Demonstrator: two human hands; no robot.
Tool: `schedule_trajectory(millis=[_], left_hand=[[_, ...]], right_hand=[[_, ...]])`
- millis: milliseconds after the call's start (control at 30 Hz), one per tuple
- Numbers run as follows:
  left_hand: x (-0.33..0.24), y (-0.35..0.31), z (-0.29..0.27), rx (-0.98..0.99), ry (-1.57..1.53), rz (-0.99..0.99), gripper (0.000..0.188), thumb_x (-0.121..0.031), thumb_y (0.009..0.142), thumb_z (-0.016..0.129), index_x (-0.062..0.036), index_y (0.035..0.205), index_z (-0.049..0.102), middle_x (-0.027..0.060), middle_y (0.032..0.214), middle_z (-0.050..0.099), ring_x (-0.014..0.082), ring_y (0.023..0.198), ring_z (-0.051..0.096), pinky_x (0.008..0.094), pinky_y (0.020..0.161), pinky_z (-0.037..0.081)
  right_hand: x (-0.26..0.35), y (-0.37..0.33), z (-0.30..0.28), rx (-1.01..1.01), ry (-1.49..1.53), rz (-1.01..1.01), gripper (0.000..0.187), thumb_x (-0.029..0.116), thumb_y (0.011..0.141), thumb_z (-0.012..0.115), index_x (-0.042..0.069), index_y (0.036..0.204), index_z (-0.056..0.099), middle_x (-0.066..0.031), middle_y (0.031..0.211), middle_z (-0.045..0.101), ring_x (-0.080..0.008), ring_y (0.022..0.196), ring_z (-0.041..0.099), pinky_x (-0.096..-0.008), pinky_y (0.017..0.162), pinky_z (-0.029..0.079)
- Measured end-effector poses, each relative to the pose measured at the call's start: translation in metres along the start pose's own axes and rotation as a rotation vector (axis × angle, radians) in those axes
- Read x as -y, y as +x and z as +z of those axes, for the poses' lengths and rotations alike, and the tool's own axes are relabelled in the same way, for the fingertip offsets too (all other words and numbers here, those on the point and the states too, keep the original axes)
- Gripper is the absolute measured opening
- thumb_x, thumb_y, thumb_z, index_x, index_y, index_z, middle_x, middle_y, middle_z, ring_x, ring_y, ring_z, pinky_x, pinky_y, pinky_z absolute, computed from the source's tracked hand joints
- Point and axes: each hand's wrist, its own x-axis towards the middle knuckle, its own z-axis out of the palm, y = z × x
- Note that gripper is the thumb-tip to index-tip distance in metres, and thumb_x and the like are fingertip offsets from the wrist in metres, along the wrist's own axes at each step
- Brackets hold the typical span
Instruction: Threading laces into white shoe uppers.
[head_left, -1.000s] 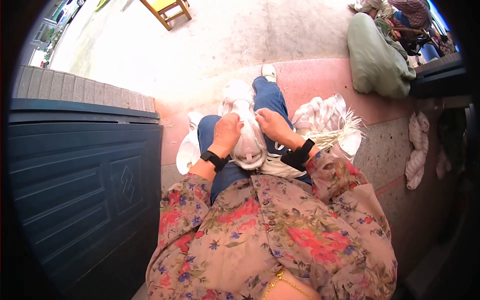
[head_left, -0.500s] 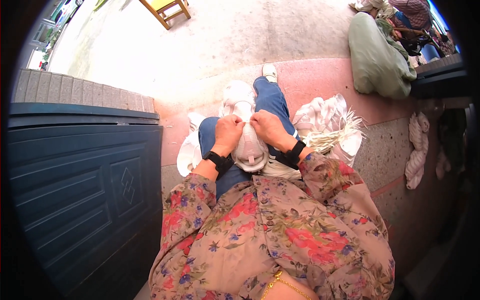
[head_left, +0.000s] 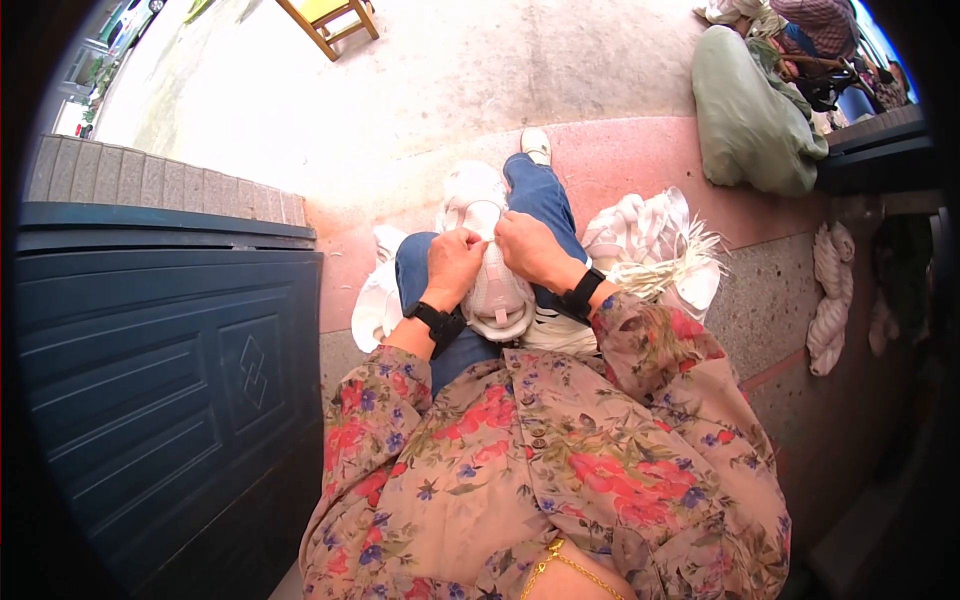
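Observation:
A white shoe [head_left: 497,285] with a pale pink tab lies lengthwise between my knees. Over its middle, my left hand [head_left: 455,265] pinches a thin pale shoelace [head_left: 488,243] between thumb and finger. My right hand [head_left: 533,247] is closed on the same lace from the other side, close to the left fingertips. Both hands rest at the shoe's upper, and the lace's ends are hidden by the fingers. A bundle of cream laces [head_left: 665,275] lies beyond my right wrist, on a heap of white shoes [head_left: 637,228].
More white shoe pieces [head_left: 375,305] lie beside my left knee. A blue panelled door [head_left: 170,380] stands at the left. Far right are a full green sack [head_left: 750,115] and a twisted pale bundle [head_left: 831,300]. A yellow wooden stool [head_left: 330,22] stands ahead.
My right hand has shifted slightly up and left, its fingers now further along the shoe. My left hand stays nearly in place.

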Motion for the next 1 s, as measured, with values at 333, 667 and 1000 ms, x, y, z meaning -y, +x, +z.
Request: schedule_trajectory(millis=[333, 667, 1000], left_hand=[[0.002, -0.003, 0.003, -0.037, 0.006, 0.028, 0.018, -0.021, 0.073, 0.063, -0.0033, 0.075, 0.065, 0.0159, 0.073, 0.063, 0.0306, 0.070, 0.061, 0.0370, 0.064, 0.048], [0.014, -0.008, 0.004, -0.133, -0.034, 0.135, 0.020, -0.016, 0.071, 0.065, -0.0007, 0.083, 0.063, 0.0164, 0.081, 0.060, 0.0323, 0.072, 0.058, 0.0386, 0.067, 0.046], [0.004, 0.003, -0.003, 0.013, 0.111, 0.145, 0.014, -0.011, 0.071, 0.056, -0.0005, 0.077, 0.064, 0.0196, 0.077, 0.061, 0.0355, 0.076, 0.058, 0.0420, 0.067, 0.047]], right_hand=[[0.011, 0.001, 0.007, -0.037, -0.111, 0.031, 0.011, 0.008, 0.070, 0.056, -0.001, 0.074, 0.059, -0.0213, 0.080, 0.056, -0.0367, 0.078, 0.055, -0.0418, 0.070, 0.046], [0.000, 0.007, 0.001, 0.063, 0.047, 0.015, 0.014, 0.002, 0.069, 0.054, 0.003, 0.081, 0.062, -0.0210, 0.083, 0.057, -0.0378, 0.082, 0.054, -0.0435, 0.071, 0.044], [0.008, 0.008, 0.015, -0.056, 0.101, -0.007, 0.015, -0.001, 0.074, 0.048, 0.001, 0.089, 0.051, -0.0190, 0.082, 0.056, -0.0365, 0.081, 0.053, -0.0425, 0.071, 0.043]])
